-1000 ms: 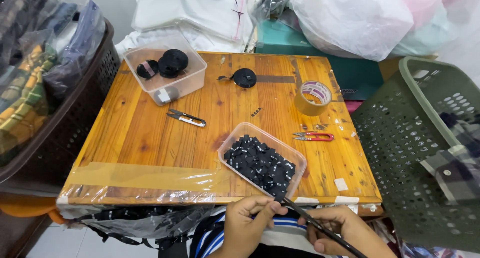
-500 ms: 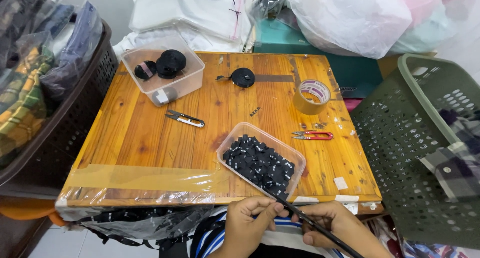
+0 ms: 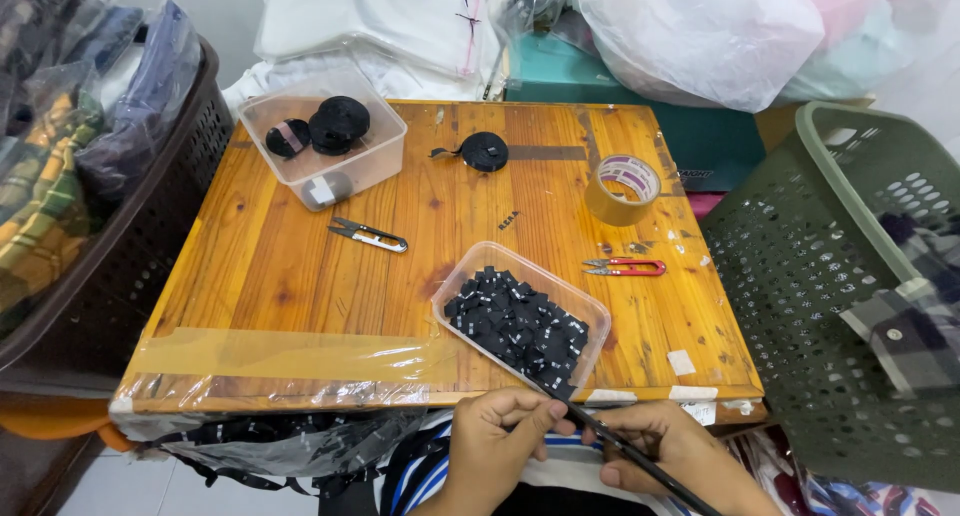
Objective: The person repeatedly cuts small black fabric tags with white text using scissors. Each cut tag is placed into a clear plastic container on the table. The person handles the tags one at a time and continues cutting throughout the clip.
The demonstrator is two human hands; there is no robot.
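1. Head view, around the wooden table point(image 3: 300, 276): a clear tray of small black pieces point(image 3: 520, 321) sits at its near edge, red snips point(image 3: 625, 268) just right of the tray, a tape roll point(image 3: 622, 189) farther back, a green basket point(image 3: 850, 296) off the table's right side.
2. Head view, below the table's near edge: left hand point(image 3: 500, 441) pinches a thin black strap point(image 3: 625, 454) (fingers clenched on it), and right hand point(image 3: 665, 451) grasps it lower down; the strap's top end touches the tray.

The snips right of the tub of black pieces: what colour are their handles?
Red, on the snips; clearest in the head view.
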